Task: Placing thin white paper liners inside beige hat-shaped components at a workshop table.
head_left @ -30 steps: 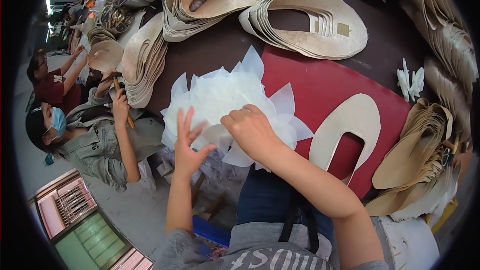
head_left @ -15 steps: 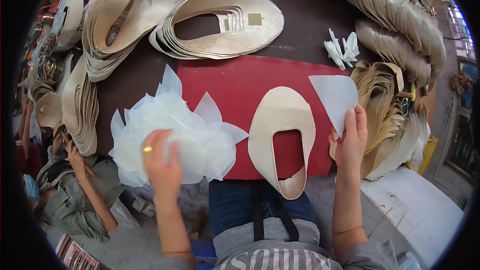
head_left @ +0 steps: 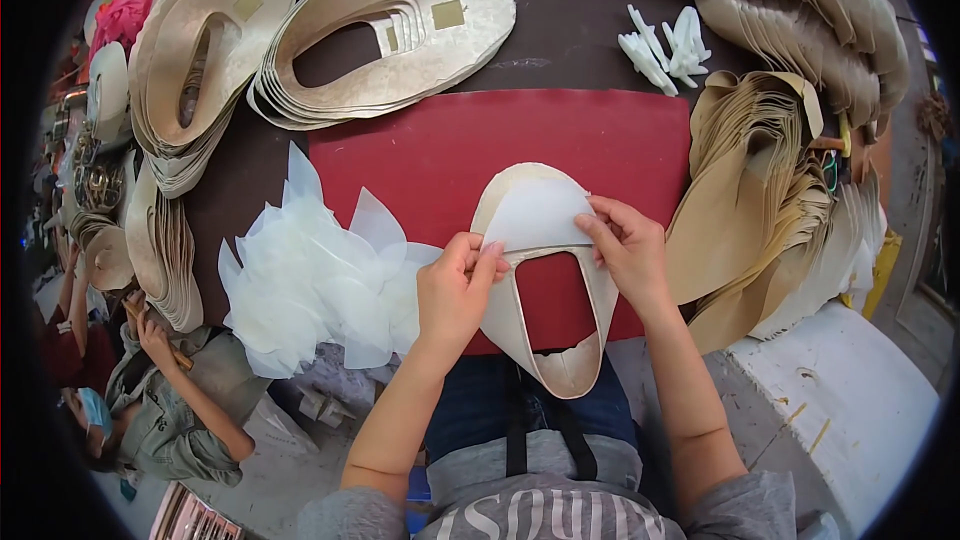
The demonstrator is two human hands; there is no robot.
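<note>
Head view, one moment, catalogued as I see it from my station.

Item 1: left hand (head_left: 452, 285), centre of the frame, fingers curled and pinching the lower left edge of a white translucent sheet piece (head_left: 538, 215).

Item 2: right hand (head_left: 627, 248), just right of centre, fingertips closed on the right edge of the same sheet piece. Both hands press it flat over the toe end of a beige shoe upper (head_left: 545, 340).

Item 3: the shoe upper, a flat cut-out with an oval opening, lies at centre on a red mat (head_left: 420, 155); its heel end hangs past the mat's near edge toward the lower middle of the frame.

Item 4: a loose heap of white translucent pieces (head_left: 315, 285), left of centre, overlapping the mat's left edge, just beside the left hand.

Item 5: stacks of beige cut uppers (head_left: 385, 35) across the upper left, fanned in layers on the dark table (head_left: 570, 30).

Item 6: a fanned pile of tan uppers (head_left: 765, 200) at the right, touching the mat's right edge, with more ranged along the upper right.

Item 7: a small cluster of white plastic bits (head_left: 665, 45), upper middle-right, apart from the mat.

Item 8: another person (head_left: 170, 410) seated at the lower left, in a grey-green jacket, well apart from my operator's hands.

Item 9: a white surface (head_left: 850, 410) at lower right.
</note>
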